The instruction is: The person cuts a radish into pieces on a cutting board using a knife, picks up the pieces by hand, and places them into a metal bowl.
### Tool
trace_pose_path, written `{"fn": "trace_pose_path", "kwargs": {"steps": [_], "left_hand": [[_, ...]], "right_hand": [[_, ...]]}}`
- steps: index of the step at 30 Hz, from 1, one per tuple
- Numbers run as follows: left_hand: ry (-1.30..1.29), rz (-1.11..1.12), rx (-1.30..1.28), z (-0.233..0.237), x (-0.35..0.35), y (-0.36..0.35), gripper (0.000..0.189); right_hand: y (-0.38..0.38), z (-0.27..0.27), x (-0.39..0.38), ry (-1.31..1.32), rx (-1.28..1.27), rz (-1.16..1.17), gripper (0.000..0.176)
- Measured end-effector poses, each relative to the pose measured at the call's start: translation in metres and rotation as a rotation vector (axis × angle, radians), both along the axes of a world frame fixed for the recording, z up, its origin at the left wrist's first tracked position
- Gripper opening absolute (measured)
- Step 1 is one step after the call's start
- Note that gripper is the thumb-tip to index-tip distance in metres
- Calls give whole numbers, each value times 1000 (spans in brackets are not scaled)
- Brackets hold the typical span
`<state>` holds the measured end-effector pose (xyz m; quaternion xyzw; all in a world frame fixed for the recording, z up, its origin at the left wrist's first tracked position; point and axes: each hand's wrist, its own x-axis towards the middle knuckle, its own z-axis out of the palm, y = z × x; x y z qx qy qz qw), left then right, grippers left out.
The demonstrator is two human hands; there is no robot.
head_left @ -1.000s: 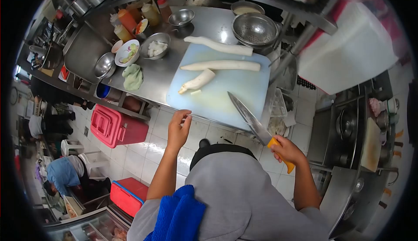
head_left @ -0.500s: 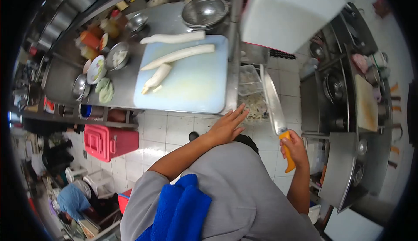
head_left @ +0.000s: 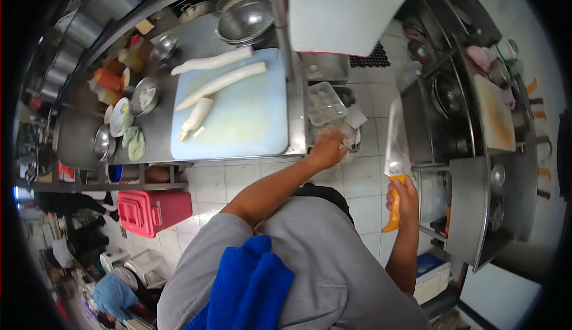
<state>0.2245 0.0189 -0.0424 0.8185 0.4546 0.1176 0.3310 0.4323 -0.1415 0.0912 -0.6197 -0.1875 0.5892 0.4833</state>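
Observation:
My right hand [head_left: 403, 199] is closed around the orange handle of a large kitchen knife [head_left: 397, 142], its broad blade pointing up and away from me. My left hand [head_left: 329, 147] reaches past the counter corner, over a container of scraps [head_left: 351, 128] low beside the counter. Its fingers are slightly blurred, with the thumb apart and nothing visible in them. On the counter lies a white cutting board [head_left: 250, 121]. A long peeled white root [head_left: 223, 84] and a shorter cut piece [head_left: 196, 115] rest on it, while another long root [head_left: 211, 61] lies along its far edge.
Steel bowls, sauce bottles and a light green cloth [head_left: 136, 144] stand left on the counter; a colander [head_left: 245, 20] is behind. Close by my left hand is a clear plastic tub [head_left: 325, 103]. A pink lidded bin [head_left: 154, 211] sits on the floor. Stoves line the right; a person crouches lower left.
My left hand has moved forward from the counter's front edge to over the scraps container. The knife has swung more upright in my right hand, and the view has shifted to the right.

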Motion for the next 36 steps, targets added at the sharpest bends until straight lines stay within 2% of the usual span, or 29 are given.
{"fn": "trace_pose_path", "kwargs": {"steps": [1,2,4,6,7,9,11,13,14,15,16,17,19,21,23,24,28,33,36], "left_hand": [[-93,-35,28,5,-10,2,56],[-290,72,-39,11,-11,-3,53],[-325,132,154,6,-7,-6,48],[-350,152,156,14,-20,-14,50],[-396,127,142,26,-24,-18,52],[-298,79,-223,49,-57,-33,50],[-299,179,-345,26,-103,-66,51],[-369,387,-714,-12,-171,-120,55],[-206,107,-594,-67,-227,-161,65],[-81,427,-960,-13,-244,-188,73],[-58,339,-746,-89,-296,-235,82],[555,541,-927,-52,-308,-243,72],[636,534,-585,-26,-343,-264,51],[222,735,-92,-18,-354,-241,34],[174,659,423,26,-345,-172,30],[88,661,548,45,-340,-138,32],[58,775,720,61,-342,-43,34],[189,782,745,47,-350,-13,36],[214,749,606,47,-347,-15,34]], "right_hand": [[-3,-2,1,17,6,36,16],[-7,-8,3,4,21,-6,15],[-6,-21,3,10,47,2,15],[-5,-30,2,-220,-80,187,12],[-6,-31,-3,-215,-70,216,12],[-7,-32,-17,-239,-1,268,10],[0,-31,-29,-208,62,269,11],[9,-24,-39,-240,-1,427,12],[16,-17,-46,-290,-55,480,12],[17,-19,-50,-291,-56,491,12],[17,-22,-54,-319,-23,528,13],[20,-23,-60,-346,15,557,13],[24,-15,-74,-366,30,578,14],[31,-11,-93,-383,47,584,15],[37,-13,-110,-404,48,621,17],[39,-13,-119,-412,45,623,17],[34,-15,-148,-358,54,698,19],[17,-6,-175,-425,81,731,22],[4,-6,-187,-375,34,631,21]]}}
